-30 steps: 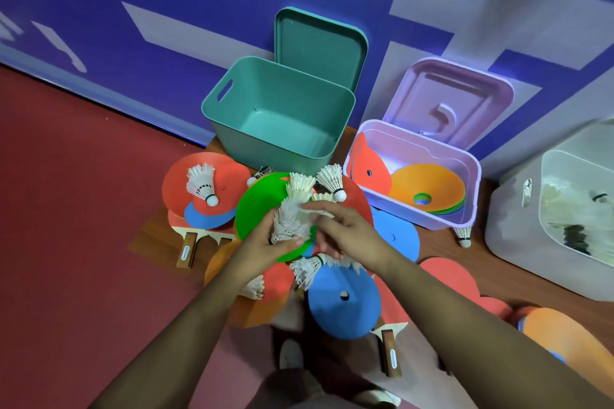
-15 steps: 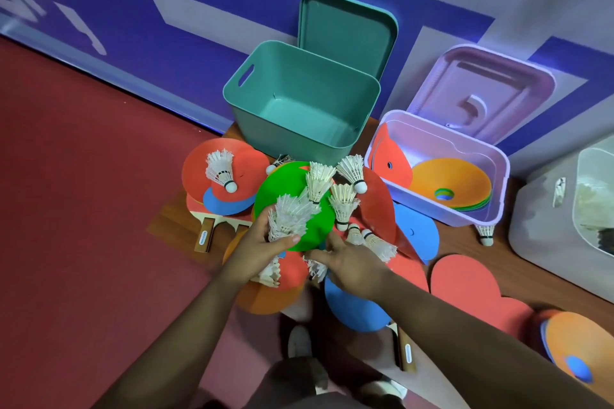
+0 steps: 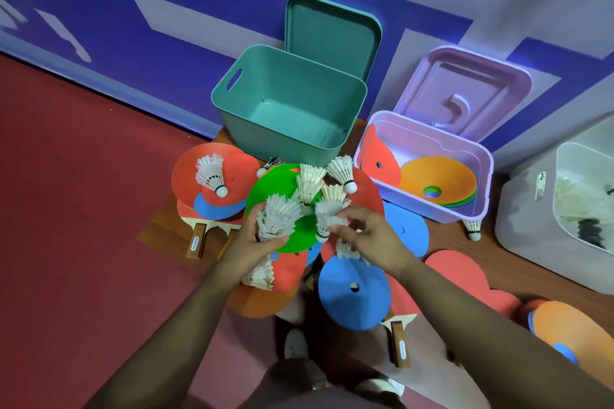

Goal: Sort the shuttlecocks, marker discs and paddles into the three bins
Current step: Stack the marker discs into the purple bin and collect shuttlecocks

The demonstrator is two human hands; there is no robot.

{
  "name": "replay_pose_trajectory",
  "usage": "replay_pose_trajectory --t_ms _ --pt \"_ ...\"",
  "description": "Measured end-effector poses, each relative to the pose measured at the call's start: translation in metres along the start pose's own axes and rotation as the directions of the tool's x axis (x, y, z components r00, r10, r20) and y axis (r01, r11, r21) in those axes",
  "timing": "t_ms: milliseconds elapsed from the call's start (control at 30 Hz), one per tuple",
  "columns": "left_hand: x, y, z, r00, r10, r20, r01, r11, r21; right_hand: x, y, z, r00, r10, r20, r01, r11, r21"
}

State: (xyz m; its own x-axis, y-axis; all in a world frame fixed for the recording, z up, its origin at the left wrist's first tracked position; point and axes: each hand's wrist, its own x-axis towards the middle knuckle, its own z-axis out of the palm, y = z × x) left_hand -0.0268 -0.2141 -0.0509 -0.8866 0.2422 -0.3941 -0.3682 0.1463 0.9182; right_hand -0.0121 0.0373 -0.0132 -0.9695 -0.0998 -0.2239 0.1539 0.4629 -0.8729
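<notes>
- shuttlecocks (image 3: pixel 310 181) are what's being gathered right now, most of them piled on the green marker disc (image 3: pixel 265 196) in the middle of the heap, which sits on a low wooden board (image 3: pixel 156 229) on the floor.
- a bunch of shuttlecocks (image 3: pixel 277 221) is clasped in the left hand (image 3: pixel 255 242), fingers wrapped round the feather skirts. it looks like they're being collected as a handful so one trip to a bin covers several.
- one more shuttlecock (image 3: pixel 324 221) is pinched by the right hand (image 3: pixel 368 236) at its feathers, right beside the left hand's bunch, probably to be added to it.
- a few strays are left around: one on the red disc (image 3: pixel 239 163) at the left, one by the lavender bin's (image 3: pixel 483 189) front corner, one half hidden under the left wrist.
- the lavender bin already holds stacked orange discs plus a red one leaning on its wall, so discs clearly go there. its lid is propped against the wall behind it.
- the teal bin (image 3: pixel 285 103) is seen empty, lid stood up behind, so it's likely meant for paddles.
- the pale bin (image 3: pixel 531 216) at the right edge seems to have white feathery stuff inside, blurry though, so that's judged to be the shuttlecock bin.
- paddles (image 3: pixel 196 239) are buried under discs with only handles poking out, which is probably why the light stuff on top gets cleared first.
- plenty remains to be sorted.
</notes>
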Motion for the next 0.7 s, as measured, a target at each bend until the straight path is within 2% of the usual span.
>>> replay_pose_trajectory --t_ms 67,133,233,367,467,533,600,667,700 --pt "0.000 0.005 0.001 1.000 -0.001 -0.006 0.002 1.000 0.026 0.003 -0.019 -0.012 0.992 0.088 -0.096 -0.061 0.965 0.254" --pt "0.002 0.009 0.003 1.000 0.003 0.012 -0.003 0.998 0.062 0.007 -0.035 -0.016 0.986 0.085 -0.145 -0.027 0.932 0.361" --pt "0.002 0.016 0.010 0.998 0.011 0.064 -0.019 0.992 0.128 0.013 -0.047 -0.006 0.992 0.051 -0.118 -0.010 0.945 0.327" --pt "0.001 0.023 0.019 0.991 0.022 0.132 -0.040 0.990 0.136 0.016 -0.040 0.019 0.999 -0.034 0.023 0.032 0.996 0.082" --pt "-0.003 0.027 0.023 0.992 0.015 0.124 -0.030 0.992 0.121 0.015 -0.034 0.028 0.999 0.022 0.023 -0.021 0.999 -0.050" --pt "-0.008 0.032 0.023 0.996 -0.001 0.089 -0.011 0.991 0.133 0.011 -0.036 0.024 0.998 0.029 0.062 -0.026 0.999 -0.039" --pt "-0.010 0.032 0.023 0.998 -0.024 0.063 0.017 0.992 0.121 0.007 -0.040 0.017 0.994 -0.009 0.107 0.002 0.998 0.060" --pt "-0.007 0.028 0.023 0.998 -0.036 0.055 0.033 0.998 0.060 0.003 -0.042 0.007 0.997 0.047 0.059 -0.060 0.966 0.250" --pt "-0.006 0.026 0.023 0.998 -0.042 0.045 0.040 0.999 0.037 0.002 -0.037 0.003 0.996 0.084 0.012 -0.084 0.955 0.284"
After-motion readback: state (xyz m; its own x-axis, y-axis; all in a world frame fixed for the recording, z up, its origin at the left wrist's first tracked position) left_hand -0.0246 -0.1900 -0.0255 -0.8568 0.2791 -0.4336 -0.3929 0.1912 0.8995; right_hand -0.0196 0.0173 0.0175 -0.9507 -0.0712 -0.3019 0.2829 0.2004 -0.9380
